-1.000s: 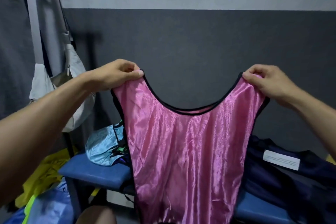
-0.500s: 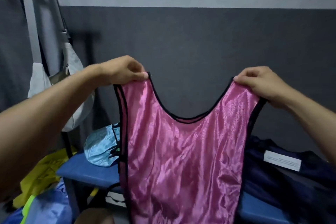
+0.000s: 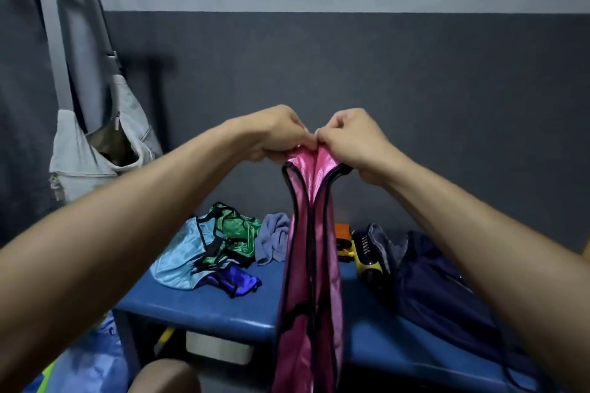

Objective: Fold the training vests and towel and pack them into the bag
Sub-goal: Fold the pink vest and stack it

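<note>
A shiny pink training vest point(image 3: 311, 265) with black trim hangs folded lengthwise in front of me. My left hand point(image 3: 271, 134) pinches one shoulder strap and my right hand point(image 3: 351, 140) pinches the other, and the two hands touch at the top. On the blue bench point(image 3: 223, 306) behind lie a light blue vest point(image 3: 178, 262), a green vest point(image 3: 236, 233) and a dark blue vest point(image 3: 233, 281) in a loose pile. A crumpled lilac towel point(image 3: 273, 239) sits beside them. A dark navy bag point(image 3: 447, 290) lies on the bench at the right.
A grey shoulder bag point(image 3: 95, 156) hangs on the wall at the left. An orange thing point(image 3: 343, 230) and a yellow-and-black object point(image 3: 367, 255) sit between the towel and the navy bag. Blue and yellow fabric point(image 3: 79, 364) lies on the floor at lower left.
My hands have come together, bringing the two shoulder straps side by side. The pink vest went from spread wide to folded in half lengthwise, uncovering the pile on the bench.
</note>
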`<control>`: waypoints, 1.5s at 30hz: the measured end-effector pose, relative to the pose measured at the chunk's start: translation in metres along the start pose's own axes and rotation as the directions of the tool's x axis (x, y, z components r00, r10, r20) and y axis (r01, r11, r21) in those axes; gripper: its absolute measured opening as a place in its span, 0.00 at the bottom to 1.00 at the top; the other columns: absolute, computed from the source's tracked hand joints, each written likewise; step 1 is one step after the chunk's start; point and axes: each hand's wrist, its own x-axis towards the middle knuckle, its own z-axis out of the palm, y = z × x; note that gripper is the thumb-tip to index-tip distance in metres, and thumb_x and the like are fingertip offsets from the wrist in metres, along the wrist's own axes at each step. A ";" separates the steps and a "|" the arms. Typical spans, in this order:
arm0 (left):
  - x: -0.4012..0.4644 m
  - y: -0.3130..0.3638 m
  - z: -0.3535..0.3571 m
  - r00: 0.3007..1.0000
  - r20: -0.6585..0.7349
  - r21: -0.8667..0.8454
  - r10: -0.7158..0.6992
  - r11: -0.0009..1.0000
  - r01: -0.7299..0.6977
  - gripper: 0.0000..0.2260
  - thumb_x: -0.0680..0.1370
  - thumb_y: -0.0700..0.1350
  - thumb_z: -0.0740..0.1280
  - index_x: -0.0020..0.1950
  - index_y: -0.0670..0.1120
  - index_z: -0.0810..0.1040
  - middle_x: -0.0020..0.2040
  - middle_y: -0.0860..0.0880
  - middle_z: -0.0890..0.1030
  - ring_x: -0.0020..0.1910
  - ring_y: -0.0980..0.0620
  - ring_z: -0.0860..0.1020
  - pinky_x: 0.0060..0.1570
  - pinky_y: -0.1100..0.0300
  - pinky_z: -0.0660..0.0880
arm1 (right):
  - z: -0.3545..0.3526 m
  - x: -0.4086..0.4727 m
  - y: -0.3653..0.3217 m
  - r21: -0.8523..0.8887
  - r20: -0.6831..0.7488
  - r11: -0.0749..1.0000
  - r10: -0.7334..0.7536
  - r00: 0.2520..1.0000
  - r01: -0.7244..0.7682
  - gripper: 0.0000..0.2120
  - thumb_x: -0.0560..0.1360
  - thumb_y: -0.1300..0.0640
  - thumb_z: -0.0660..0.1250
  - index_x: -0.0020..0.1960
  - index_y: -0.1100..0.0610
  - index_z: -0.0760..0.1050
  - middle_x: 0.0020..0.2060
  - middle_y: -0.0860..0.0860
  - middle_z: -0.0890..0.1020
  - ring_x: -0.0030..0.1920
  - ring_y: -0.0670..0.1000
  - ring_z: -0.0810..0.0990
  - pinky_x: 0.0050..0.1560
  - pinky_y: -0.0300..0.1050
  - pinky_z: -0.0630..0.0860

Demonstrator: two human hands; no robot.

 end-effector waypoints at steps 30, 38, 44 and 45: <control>0.002 -0.013 0.012 0.995 0.064 -0.580 -0.082 0.808 0.104 0.11 0.80 0.31 0.65 0.59 0.42 0.79 0.34 0.45 0.84 0.31 0.51 0.83 0.36 0.58 0.84 | -0.021 -0.010 0.006 -0.044 0.243 0.985 -0.150 0.958 0.166 0.20 0.77 0.52 0.72 0.69 0.51 0.78 0.38 0.47 0.86 0.40 0.43 0.84 0.46 0.49 0.85; -0.001 -0.019 0.016 0.997 0.057 -0.662 -0.056 0.745 0.080 0.12 0.81 0.33 0.64 0.63 0.33 0.78 0.52 0.36 0.84 0.37 0.49 0.85 0.39 0.61 0.83 | -0.018 -0.020 0.006 -0.365 0.268 0.783 -0.431 0.862 0.504 0.24 0.77 0.56 0.71 0.72 0.48 0.73 0.50 0.42 0.83 0.52 0.48 0.78 0.55 0.41 0.71; -0.009 -0.035 -0.003 0.988 0.091 -0.329 0.127 0.940 -0.091 0.20 0.79 0.40 0.71 0.71 0.48 0.74 0.48 0.47 0.82 0.47 0.49 0.83 0.41 0.55 0.81 | -0.039 -0.014 0.006 -0.235 0.338 0.830 -0.418 0.843 0.506 0.23 0.76 0.65 0.66 0.67 0.48 0.78 0.38 0.48 0.84 0.37 0.44 0.77 0.40 0.36 0.71; -0.009 -0.038 -0.008 0.981 0.074 -0.238 0.178 0.959 -0.156 0.23 0.78 0.43 0.74 0.73 0.50 0.73 0.50 0.50 0.81 0.48 0.51 0.80 0.44 0.55 0.80 | -0.045 -0.012 0.005 -0.211 0.357 0.834 -0.419 0.835 0.509 0.22 0.76 0.66 0.65 0.66 0.48 0.78 0.38 0.50 0.83 0.37 0.47 0.77 0.42 0.41 0.73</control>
